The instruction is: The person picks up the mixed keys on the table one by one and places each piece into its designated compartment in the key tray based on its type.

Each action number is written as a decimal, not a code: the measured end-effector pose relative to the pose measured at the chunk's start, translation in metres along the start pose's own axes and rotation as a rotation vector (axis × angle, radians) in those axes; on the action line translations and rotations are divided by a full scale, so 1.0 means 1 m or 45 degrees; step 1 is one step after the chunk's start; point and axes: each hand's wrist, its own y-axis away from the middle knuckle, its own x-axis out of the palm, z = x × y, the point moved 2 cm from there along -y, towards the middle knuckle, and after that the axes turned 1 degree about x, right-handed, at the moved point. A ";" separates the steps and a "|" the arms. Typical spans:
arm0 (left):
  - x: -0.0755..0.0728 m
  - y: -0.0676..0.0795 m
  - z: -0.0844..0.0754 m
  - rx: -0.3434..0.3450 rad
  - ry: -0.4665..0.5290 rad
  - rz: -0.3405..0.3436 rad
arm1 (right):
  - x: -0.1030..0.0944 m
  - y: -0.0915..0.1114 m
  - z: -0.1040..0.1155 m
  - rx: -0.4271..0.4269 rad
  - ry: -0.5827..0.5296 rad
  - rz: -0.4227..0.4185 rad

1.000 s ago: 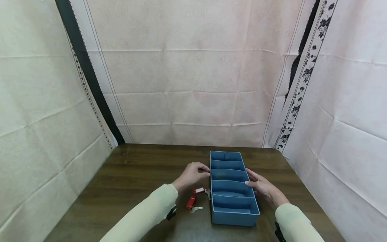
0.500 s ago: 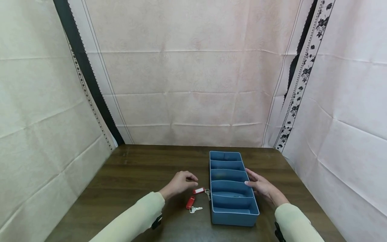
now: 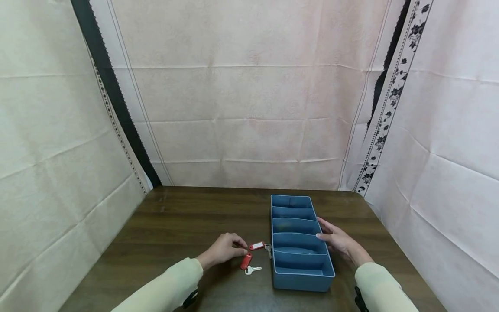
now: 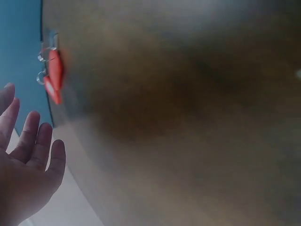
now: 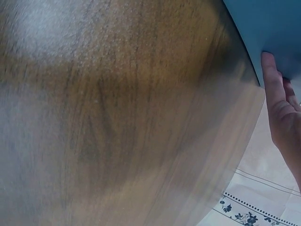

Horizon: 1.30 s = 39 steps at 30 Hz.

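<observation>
My left hand [image 3: 225, 250] hovers just beside two keys with red tags, fingers loosely bent and holding nothing. Nearest to its fingertips is a red key tag [image 3: 246, 261], joined to a silver key [image 3: 253, 270] on the table. A second red key tag [image 3: 257, 246], with a white label, lies a little farther off. Its key [image 3: 269, 250] reaches the side of a blue divided tray [image 3: 302, 284]. In the right wrist view, my right hand [image 5: 286, 113] touches the outer wall of that tray with extended fingers. Its thumb is at the tray's right rim in the head view.
The tray has several compartments in a row, running away from me on the brown wooden table [image 3: 187, 216]. Pale cloth [image 3: 249, 95] hangs behind the table and on both sides.
From the tray's left side, my left hand has moved left and toward me, down to the red key tags. My right hand stays at the tray; tray and keys lie as before.
</observation>
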 end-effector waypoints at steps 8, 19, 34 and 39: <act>0.008 0.010 0.008 0.034 -0.050 0.072 | -0.001 -0.001 -0.001 -0.014 0.007 -0.003; 0.016 0.014 0.011 0.144 -0.102 0.044 | 0.000 0.002 0.000 -0.017 0.011 -0.015; 0.019 0.016 0.012 0.223 -0.214 0.046 | 0.001 0.001 0.001 -0.020 0.028 -0.011; 0.019 0.016 0.012 0.216 -0.231 0.061 | 0.002 0.002 0.001 -0.016 0.035 -0.015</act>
